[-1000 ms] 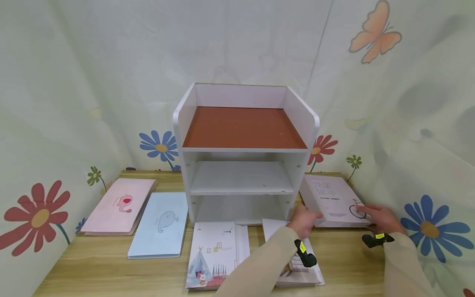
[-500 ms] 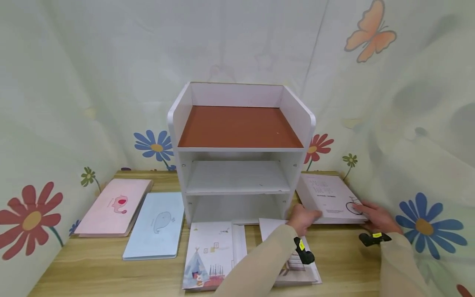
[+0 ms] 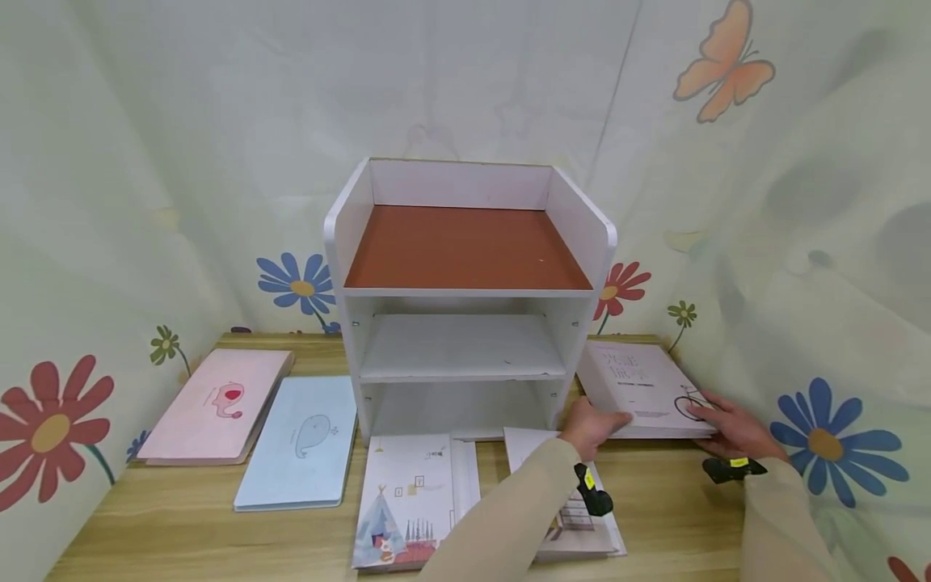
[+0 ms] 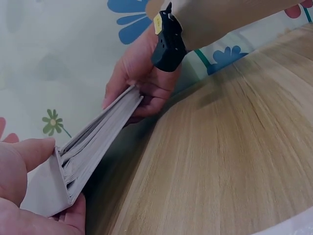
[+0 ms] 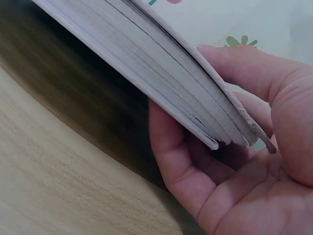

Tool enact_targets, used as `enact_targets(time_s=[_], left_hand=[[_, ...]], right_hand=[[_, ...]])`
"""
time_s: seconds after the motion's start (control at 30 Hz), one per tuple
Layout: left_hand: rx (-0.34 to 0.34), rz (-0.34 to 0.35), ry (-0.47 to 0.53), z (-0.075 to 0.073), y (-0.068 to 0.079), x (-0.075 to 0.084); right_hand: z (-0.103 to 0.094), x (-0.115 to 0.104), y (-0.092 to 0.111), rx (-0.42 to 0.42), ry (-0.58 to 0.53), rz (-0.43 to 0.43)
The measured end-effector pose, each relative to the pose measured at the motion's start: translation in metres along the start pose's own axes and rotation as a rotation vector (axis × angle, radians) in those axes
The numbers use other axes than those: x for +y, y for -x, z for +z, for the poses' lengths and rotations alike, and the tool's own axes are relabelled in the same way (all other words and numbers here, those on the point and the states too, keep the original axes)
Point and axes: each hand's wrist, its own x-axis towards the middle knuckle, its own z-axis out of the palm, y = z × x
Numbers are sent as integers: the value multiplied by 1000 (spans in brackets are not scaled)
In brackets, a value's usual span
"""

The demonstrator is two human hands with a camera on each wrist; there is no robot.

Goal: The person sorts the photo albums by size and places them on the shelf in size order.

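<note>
A left hand (image 3: 591, 428) and right hand (image 3: 736, 428), fingers curled above and beneath, grip opposite near corners of a thick, pale-covered rectangular paper book (image 3: 643, 388); it lies between and beyond them, long axis running away, neither hand nearer; leftward stands a white, red-brown-topped shelf unit (image 3: 469, 246).

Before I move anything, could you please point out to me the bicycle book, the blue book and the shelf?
Bicycle book (image 3: 646, 391): head view, middle of its upper cover.
Blue book (image 3: 298, 446): head view, middle of its cover.
Shelf (image 3: 469, 247): head view, middle of its brown top board.
</note>
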Motion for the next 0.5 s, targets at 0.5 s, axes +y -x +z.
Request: enact_targets(time_s=[0.5], left_hand=[[-41,-32,73,-5,-4,-4]], right_hand=[[-5,1,-2,-112,-82,11]])
